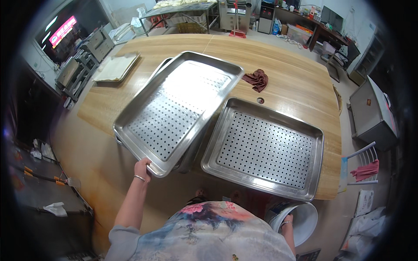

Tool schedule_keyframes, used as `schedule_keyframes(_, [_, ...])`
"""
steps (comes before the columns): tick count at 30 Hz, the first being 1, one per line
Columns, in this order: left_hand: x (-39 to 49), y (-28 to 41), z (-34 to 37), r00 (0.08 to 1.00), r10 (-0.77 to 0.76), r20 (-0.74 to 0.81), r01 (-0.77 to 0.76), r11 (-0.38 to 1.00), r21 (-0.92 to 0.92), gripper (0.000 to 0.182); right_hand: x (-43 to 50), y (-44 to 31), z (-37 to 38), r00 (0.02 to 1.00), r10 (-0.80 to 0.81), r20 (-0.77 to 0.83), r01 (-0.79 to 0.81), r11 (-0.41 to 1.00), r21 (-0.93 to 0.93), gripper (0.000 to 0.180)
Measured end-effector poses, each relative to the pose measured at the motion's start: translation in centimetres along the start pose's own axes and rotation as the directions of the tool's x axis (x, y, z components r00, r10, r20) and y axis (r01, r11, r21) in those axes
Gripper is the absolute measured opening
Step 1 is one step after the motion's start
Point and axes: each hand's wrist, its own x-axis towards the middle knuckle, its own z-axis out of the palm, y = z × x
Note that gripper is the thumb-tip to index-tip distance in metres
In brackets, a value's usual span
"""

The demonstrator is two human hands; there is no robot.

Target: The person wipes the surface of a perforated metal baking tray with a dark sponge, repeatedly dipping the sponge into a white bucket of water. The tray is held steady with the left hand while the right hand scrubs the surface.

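My left hand (143,169) grips the near corner of a perforated stainless-steel tray (163,124), which is tilted over other metal trays at the table's near edge. To its right, a second perforated steel tray (264,150) lies on the wooden table (294,88). My right hand (287,220) reaches into a white plastic bucket (305,222) below the table's near right edge; its fingers are mostly hidden, so what they hold cannot be told. Beyond the trays, a crumpled dark red cloth (258,80) lies on the table near a round hole.
A tray lined with pale paper or cloth (116,67) rests at the table's far left. A white metal chair (362,163) with a pink cloth stands on the right, near a steel cabinet (372,111). White sacks (365,228) lie at the lower right.
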Motion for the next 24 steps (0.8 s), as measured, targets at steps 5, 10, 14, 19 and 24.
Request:
schedule_keyframes(5, [1.3, -0.5, 0.6, 0.998, 0.059, -0.001, -0.059, 0.994, -0.09, 0.014, -0.9, -2.0, 0.9, 1.0, 0.023, -0.01, -0.022, 0.999, 0.032, 0.036])
schedule_keyframes(10, [0.8, -0.2, 1.0, 0.999, 0.025, 0.028, -0.025, 1.0, -0.014, 0.015, -2.6, -2.9, 0.2, 0.997, -0.082, -0.016, 0.078, 0.982, -0.171, 0.039])
schedule_keyframes(14, [-1.0, 3.5, -0.8, 0.983, -0.103, 0.154, 0.053, 0.952, 0.302, 0.019, -3.5, -1.7, -1.8, 0.941, -0.247, -0.23, -0.032, 0.614, -0.789, 0.035])
schedule_keyframes(19, [-3.6, 6.0, 0.4, 0.984, -0.127, 0.125, 0.017, 0.768, 0.641, 0.017, -4.8, -0.8, -5.7, 0.86, -0.167, -0.482, 0.016, 0.953, -0.303, 0.044])
schedule_keyframes(24, [-5.9, 2.7, 6.9, 0.909, 0.001, 0.416, -0.255, 0.791, 0.556, 0.014, -8.8, -8.3, -8.3, 0.693, -0.463, -0.553, 0.448, 0.877, -0.173, 0.041])
